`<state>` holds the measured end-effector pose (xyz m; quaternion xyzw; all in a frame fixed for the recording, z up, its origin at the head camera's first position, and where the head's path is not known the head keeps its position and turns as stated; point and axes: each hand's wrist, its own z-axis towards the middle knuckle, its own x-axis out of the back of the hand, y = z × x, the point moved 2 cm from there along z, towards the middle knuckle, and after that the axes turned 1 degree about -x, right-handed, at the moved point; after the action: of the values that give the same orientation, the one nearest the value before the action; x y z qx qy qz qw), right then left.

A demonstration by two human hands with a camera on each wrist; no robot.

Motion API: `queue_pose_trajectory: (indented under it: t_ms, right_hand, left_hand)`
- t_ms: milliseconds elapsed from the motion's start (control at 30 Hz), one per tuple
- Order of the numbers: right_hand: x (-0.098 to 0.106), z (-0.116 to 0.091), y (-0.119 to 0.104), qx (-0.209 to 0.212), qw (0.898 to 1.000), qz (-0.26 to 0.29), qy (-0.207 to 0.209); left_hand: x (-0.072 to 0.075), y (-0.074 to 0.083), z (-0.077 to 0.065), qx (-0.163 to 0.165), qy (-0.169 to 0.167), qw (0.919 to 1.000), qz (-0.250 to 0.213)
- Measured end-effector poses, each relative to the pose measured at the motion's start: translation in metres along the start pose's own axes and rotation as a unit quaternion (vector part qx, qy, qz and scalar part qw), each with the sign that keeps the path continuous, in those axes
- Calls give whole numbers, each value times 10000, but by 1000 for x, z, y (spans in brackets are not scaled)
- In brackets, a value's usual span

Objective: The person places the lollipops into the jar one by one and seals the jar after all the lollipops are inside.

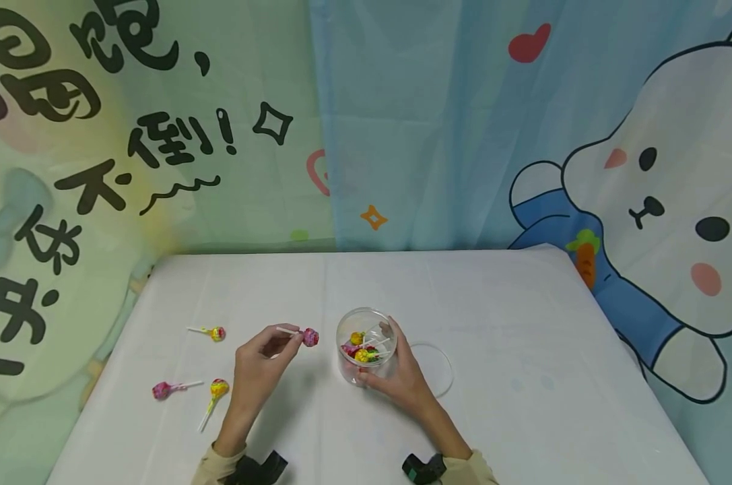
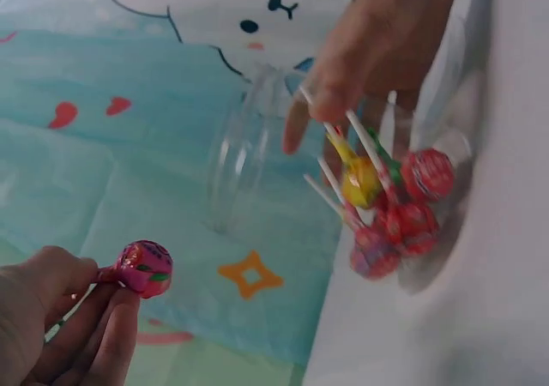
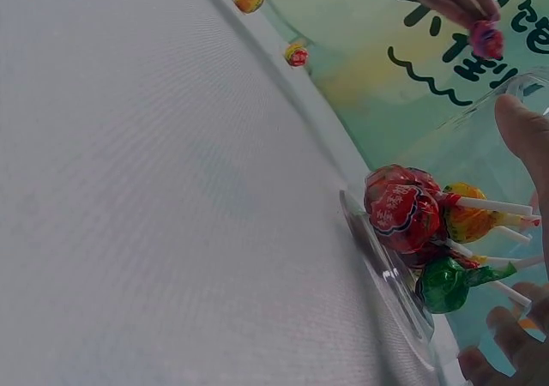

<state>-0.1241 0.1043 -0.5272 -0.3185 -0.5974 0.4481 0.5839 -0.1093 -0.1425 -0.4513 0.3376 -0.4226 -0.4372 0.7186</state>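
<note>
My left hand (image 1: 262, 360) pinches a pink-wrapped lollipop (image 1: 310, 337) just left of the jar, with its white stick pointing back over the fingers. In the left wrist view the same lollipop (image 2: 144, 269) shows its wrapped head beyond the fingertips. A clear round jar (image 1: 349, 372) stands on the table, and my right hand (image 1: 405, 377) grips it around its right side. Several lollipops lie inside, with a yellow one (image 2: 361, 183), a red one (image 3: 403, 210) and a green one (image 3: 444, 285) among them, their sticks leaning up toward the mouth.
On the white table (image 1: 511, 377) to the left lie a yellow-and-red lollipop (image 1: 217, 334), a pink lollipop (image 1: 162, 391) and a yellow lollipop (image 1: 218, 389). A clear round lid (image 1: 451, 377) rests right of the jar. Behind the table hangs a printed curtain (image 1: 414, 135).
</note>
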Motion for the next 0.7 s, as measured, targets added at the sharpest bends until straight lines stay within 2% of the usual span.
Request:
queue_pose_trajectory:
  t_ms: [133,267,400,567,700]
  right_hand:
    - [0,0,0,16,10000,-36,17]
    - [0,0,-1,49,10000,-3,14]
    - [-1,0,-1,18,10000,58,-54]
    - [0,-1,0,-48,10000,3,-28]
    - [0,0,1,-58,10000,72,-22]
  left_hand:
    - [-7,14,3,110,-116,9996,-227]
    - [-19,21,4,123,-455,9982,-374]
    - [-32,23,4,-8,-703,9958,-591]
    - [-45,29,7,-175,-756,9939,-781]
    - [-55,34,13,-359,-979,9919,-727]
